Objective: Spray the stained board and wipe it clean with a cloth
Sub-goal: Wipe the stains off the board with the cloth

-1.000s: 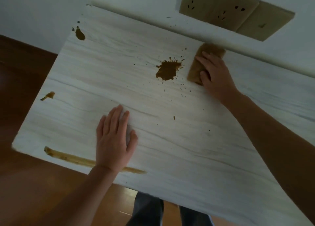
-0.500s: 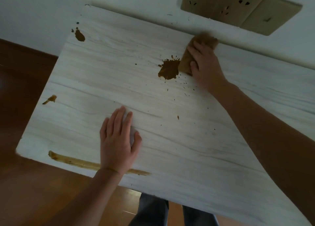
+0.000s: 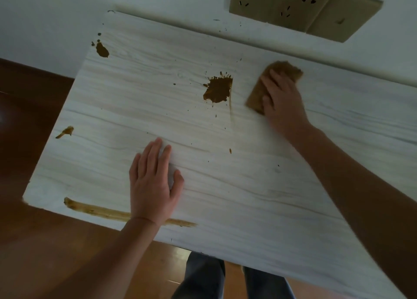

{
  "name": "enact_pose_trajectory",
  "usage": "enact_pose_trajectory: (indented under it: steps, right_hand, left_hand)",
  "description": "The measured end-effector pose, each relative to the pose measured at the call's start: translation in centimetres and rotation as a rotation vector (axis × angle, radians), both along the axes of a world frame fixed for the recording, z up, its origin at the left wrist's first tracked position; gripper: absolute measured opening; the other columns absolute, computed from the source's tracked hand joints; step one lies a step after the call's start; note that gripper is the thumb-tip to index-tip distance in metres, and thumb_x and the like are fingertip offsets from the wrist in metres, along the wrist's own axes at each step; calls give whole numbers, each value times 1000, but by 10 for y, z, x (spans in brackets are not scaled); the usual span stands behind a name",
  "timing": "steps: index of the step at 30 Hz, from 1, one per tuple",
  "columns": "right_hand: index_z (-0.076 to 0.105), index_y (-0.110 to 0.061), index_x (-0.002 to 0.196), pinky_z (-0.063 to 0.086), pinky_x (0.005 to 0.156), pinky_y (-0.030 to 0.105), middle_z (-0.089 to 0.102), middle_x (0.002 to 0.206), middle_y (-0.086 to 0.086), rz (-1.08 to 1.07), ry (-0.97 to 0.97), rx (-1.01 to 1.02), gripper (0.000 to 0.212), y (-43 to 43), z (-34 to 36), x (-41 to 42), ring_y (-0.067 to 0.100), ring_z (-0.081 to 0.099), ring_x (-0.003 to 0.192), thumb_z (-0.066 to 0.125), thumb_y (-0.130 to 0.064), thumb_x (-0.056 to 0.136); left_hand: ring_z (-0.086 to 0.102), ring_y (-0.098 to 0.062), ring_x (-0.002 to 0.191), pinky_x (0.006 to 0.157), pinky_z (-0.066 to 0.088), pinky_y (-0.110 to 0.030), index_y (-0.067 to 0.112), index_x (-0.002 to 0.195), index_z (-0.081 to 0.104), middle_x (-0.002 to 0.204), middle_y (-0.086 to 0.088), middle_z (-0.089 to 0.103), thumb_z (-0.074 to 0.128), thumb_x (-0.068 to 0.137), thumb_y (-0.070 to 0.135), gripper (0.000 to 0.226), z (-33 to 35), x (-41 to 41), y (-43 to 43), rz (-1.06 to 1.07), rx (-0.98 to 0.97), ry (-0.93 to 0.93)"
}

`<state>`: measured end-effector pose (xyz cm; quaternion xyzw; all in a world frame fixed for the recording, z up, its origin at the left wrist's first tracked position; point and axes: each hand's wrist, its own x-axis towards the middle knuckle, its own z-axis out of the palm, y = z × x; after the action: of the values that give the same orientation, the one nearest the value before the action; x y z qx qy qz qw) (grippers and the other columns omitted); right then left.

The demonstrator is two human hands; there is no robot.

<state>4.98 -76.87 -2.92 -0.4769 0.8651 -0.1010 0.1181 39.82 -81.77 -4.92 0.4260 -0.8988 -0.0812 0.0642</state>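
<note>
Head view: the white wood-grain board (image 3: pixel 225 186) lies with its far edge against the wall (image 3: pixel 158 1), below a row of sockets (image 3: pixel 282 5), while its near and left edges stand over the brown floor (image 3: pixel 45 253). A wide stretch of bare board lies between the two hands. The brown cloth (image 3: pixel 256 95) sits near the far edge, just right of the big splat (image 3: pixel 217 90), with a narrow bare strip between them. The right hand (image 3: pixel 282 102), blurred, presses down on the cloth with its fingers laid over it. The left hand (image 3: pixel 153 186) rests flat on the board, fingers straight and together, its wrist over the long streak (image 3: pixel 97 210) along the near edge.
</note>
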Motion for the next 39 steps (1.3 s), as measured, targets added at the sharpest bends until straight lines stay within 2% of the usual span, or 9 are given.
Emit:
enact_pose_trajectory:
  steps: [4, 10, 15, 19, 21, 26, 30, 34, 39]
  right_hand:
    - [31, -12, 156, 10, 126, 48, 23, 165, 12, -36, -9, -41, 55, -53, -3, 63, 31, 15, 153, 40, -22, 103]
    - [33, -20, 155, 18, 126, 44, 27, 164, 2, 321, -25, 23, 56, 46, -1, 101, 23, 19, 153, 32, -34, 101]
    - [31, -19, 156, 24, 122, 50, 27, 164, 6, 44, 22, 34, 57, 42, -2, 38, 28, 21, 152, 31, -37, 102]
    - [26, -16, 157, 9, 126, 47, 19, 166, 9, -246, -1, 9, 54, -36, 0, 36, 30, 11, 154, 34, -30, 105]
    - [23, -16, 158, 6, 127, 46, 16, 167, 9, -269, 0, 15, 55, -62, 0, 55, 30, 8, 155, 34, -28, 106]
    - [37, -13, 153, 21, 124, 49, 31, 162, 10, 127, 3, -56, 54, -9, -3, 108, 30, 22, 151, 40, -28, 102]
    - [33, -18, 156, 25, 123, 47, 26, 165, 3, 282, 1, 29, 56, 82, -1, 109, 24, 20, 153, 36, -33, 102]
    - [36, -19, 155, 29, 120, 46, 29, 164, 3, 115, -3, 38, 55, 121, 2, 73, 25, 24, 152, 37, -34, 102]
    - [36, -17, 154, 21, 123, 50, 28, 163, 8, -176, 12, 13, 57, 46, 0, 37, 31, 21, 151, 31, -35, 100]
  left_hand:
    - [35, -31, 151, 125, 26, -51, 9, 151, 47, 162, -14, 40, 42, 100, 36, 58, 0, 0, 1, 3, -9, 14]
    - [36, -32, 151, 126, 25, -50, 8, 150, 48, 162, -14, 40, 43, 99, 35, 58, 1, -1, 1, 3, -19, 25]
    - [36, -33, 151, 126, 25, -51, 6, 150, 48, 161, -16, 41, 41, 100, 36, 58, 2, -1, 1, -3, -18, 24]
    - [35, -33, 151, 126, 25, -50, 7, 150, 48, 161, -15, 40, 41, 100, 36, 58, 2, -1, 1, 0, -13, 16]
    - [35, -32, 151, 126, 25, -50, 7, 150, 48, 161, -15, 40, 41, 100, 36, 58, 2, -1, 1, -3, -13, 12]
    - [35, -33, 151, 125, 27, -52, 7, 150, 48, 162, -16, 40, 41, 100, 37, 58, 0, 0, 0, -7, -19, 11]
    - [35, -33, 152, 125, 26, -52, 7, 151, 46, 162, -16, 39, 40, 101, 38, 59, 0, 1, 0, -15, -18, 19]
    - [33, -33, 152, 126, 25, -51, 7, 152, 45, 163, -16, 38, 40, 101, 37, 60, 0, 1, 0, -15, -20, 20]
    - [33, -33, 152, 126, 26, -51, 7, 152, 44, 163, -15, 38, 40, 101, 37, 60, -1, 1, 0, -14, -23, 6]
